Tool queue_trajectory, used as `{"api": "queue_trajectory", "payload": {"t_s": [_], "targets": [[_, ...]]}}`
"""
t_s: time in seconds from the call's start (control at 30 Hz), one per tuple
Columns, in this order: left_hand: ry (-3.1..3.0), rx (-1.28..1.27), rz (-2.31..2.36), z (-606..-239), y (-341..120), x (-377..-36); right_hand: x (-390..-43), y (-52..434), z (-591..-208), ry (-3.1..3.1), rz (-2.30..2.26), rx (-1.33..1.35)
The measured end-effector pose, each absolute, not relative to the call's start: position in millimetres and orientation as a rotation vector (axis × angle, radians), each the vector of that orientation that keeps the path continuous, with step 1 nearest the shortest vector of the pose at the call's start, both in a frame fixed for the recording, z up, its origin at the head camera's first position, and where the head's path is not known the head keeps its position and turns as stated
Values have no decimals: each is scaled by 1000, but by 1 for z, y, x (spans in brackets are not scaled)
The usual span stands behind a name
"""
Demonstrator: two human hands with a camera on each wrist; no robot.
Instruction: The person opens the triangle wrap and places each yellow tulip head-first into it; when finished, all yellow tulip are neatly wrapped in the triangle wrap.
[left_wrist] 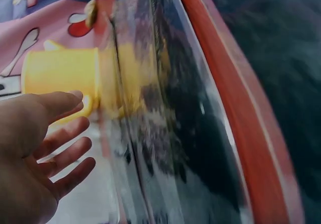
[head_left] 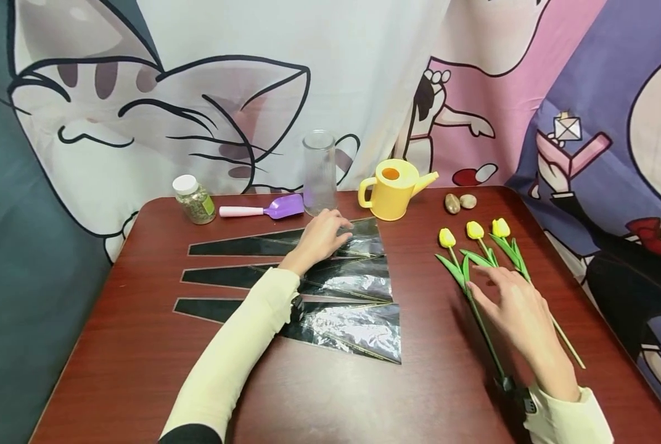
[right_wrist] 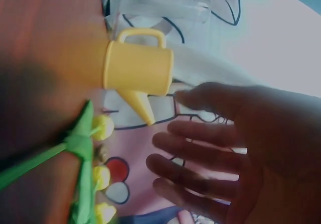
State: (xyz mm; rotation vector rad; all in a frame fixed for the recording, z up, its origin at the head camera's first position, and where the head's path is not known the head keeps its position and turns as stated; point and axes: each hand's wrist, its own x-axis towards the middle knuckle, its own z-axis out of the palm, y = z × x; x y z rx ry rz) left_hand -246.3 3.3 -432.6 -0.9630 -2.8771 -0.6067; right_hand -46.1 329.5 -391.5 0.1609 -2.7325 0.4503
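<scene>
While the relaxed left hand (head_left: 320,237) rests beside the watering can (head_left: 391,188), the spread, empty right hand (head_left: 516,308) should pinch one tulip (head_left: 457,259) low on its stem.

Both arms reach forward, hands open.
The left hand (head_left: 320,237) lies palm down with relaxed fingers; the right hand (head_left: 516,308) stretches forward, fingers straight and spread; cream sleeves cover both forearms.

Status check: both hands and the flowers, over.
Left hand open, flat on top wrapping sheet. Right hand open over tulips, not gripping. Watering can stands behind, clear.
</scene>
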Motion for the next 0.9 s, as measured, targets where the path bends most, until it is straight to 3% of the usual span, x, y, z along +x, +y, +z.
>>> {"api": "queue_trajectory", "payload": {"t_s": [0.5,0.9], "targets": [[-2921,-967,-544,-447,22,-254,-38,343,-426,-2872,510,-137],[-2881,-921,-625,-456,30,-257,-35,347,-434,-2907,542,-193]]}}
